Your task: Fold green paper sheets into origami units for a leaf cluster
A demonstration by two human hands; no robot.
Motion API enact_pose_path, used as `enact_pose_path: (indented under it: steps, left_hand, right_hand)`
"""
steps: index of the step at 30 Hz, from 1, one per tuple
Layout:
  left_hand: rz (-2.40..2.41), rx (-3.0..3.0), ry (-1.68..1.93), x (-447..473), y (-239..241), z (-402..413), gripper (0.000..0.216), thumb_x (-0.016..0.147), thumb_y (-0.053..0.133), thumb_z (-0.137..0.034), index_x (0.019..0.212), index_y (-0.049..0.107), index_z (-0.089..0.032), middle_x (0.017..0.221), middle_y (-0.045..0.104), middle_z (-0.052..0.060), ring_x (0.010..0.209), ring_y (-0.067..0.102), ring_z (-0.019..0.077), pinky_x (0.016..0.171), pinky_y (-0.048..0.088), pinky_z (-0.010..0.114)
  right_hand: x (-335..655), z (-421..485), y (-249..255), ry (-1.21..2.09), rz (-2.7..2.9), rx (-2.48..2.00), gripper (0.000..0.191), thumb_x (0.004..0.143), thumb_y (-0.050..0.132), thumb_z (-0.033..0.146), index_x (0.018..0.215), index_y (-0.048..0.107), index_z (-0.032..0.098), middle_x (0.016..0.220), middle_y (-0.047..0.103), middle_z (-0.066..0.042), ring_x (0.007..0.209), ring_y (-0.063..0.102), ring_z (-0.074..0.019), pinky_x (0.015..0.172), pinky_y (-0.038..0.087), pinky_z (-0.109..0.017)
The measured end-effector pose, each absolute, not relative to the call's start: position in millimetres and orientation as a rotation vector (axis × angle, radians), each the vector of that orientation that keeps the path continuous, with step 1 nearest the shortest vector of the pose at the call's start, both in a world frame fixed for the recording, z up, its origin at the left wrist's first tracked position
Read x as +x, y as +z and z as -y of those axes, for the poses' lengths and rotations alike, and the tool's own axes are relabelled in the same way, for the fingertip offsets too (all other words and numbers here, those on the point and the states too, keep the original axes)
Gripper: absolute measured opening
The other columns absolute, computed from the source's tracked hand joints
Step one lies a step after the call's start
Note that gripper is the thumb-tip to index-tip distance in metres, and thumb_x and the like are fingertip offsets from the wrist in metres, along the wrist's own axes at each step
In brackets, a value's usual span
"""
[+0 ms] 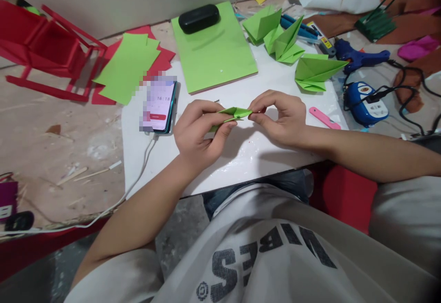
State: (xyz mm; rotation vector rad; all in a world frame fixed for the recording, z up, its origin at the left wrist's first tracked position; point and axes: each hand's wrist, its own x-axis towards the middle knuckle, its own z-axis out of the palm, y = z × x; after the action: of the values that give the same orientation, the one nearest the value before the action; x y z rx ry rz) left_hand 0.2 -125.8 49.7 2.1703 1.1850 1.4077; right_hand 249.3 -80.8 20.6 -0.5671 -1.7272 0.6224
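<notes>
Both my hands hold one small folded piece of green paper just above a white board. My left hand is closed round its left end, thumb pressed on top. My right hand pinches its right tip between thumb and forefinger. The paper is folded into a narrow pointed shape. Part of it is hidden inside my left palm.
Three folded green paper shapes lie at the board's back right. A green paper pad carries a black case. A phone on a cable, loose green and red sheets, a pink cutter, a blue glue gun and a red model chair surround them.
</notes>
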Motion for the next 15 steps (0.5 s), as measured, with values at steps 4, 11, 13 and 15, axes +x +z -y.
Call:
enact_pose_path:
  steps: [4, 11, 13, 15]
  left_hand:
    - [-1.233, 2.272, 1.443, 0.8, 47.2, 125.9, 0.028, 0.116, 0.076, -0.059, 0.11, 0.087, -0.035, 0.105, 0.083, 0.009, 0.101, 0.08, 0.0308, 0.09, 0.068, 0.056]
    - [-1.11, 2.252, 1.496, 3.6, 42.5, 125.1, 0.027, 0.108, 0.085, -0.058, 0.115, 0.085, -0.032, 0.114, 0.081, 0.01, 0.103, 0.078, 0.031, 0.09, 0.066, 0.054]
    - [-1.125, 2.249, 1.484, 4.4, 42.1, 126.0, 0.032, 0.106, 0.085, -0.062, 0.116, 0.084, -0.032, 0.114, 0.08, 0.011, 0.104, 0.077, 0.0322, 0.09, 0.066, 0.055]
    - [-1.152, 2.24, 1.458, 4.9, 42.4, 127.3, 0.036, 0.105, 0.085, -0.066, 0.116, 0.083, -0.032, 0.114, 0.079, 0.012, 0.106, 0.077, 0.0334, 0.093, 0.066, 0.058]
  right_hand:
    - [249.4, 82.5, 21.1, 0.677, 1.733, -0.616, 0.011, 0.106, 0.089, 0.034, 0.102, 0.084, 0.026, 0.099, 0.088, -0.001, 0.086, 0.081, -0.0174, 0.077, 0.068, -0.032]
    - [249.3, 81.6, 17.1, 0.623, 1.73, -0.611, 0.005, 0.103, 0.083, 0.023, 0.101, 0.085, 0.027, 0.099, 0.088, 0.0, 0.088, 0.082, -0.0193, 0.079, 0.068, -0.035]
    - [249.4, 81.3, 15.9, 0.612, 1.718, -0.624, 0.005, 0.102, 0.083, 0.023, 0.102, 0.085, 0.027, 0.099, 0.088, -0.001, 0.088, 0.082, -0.0201, 0.081, 0.068, -0.036]
    - [249.7, 81.2, 15.4, 0.61, 1.712, -0.648, 0.003, 0.102, 0.084, 0.025, 0.101, 0.084, 0.027, 0.099, 0.088, -0.001, 0.089, 0.083, -0.0209, 0.084, 0.069, -0.038]
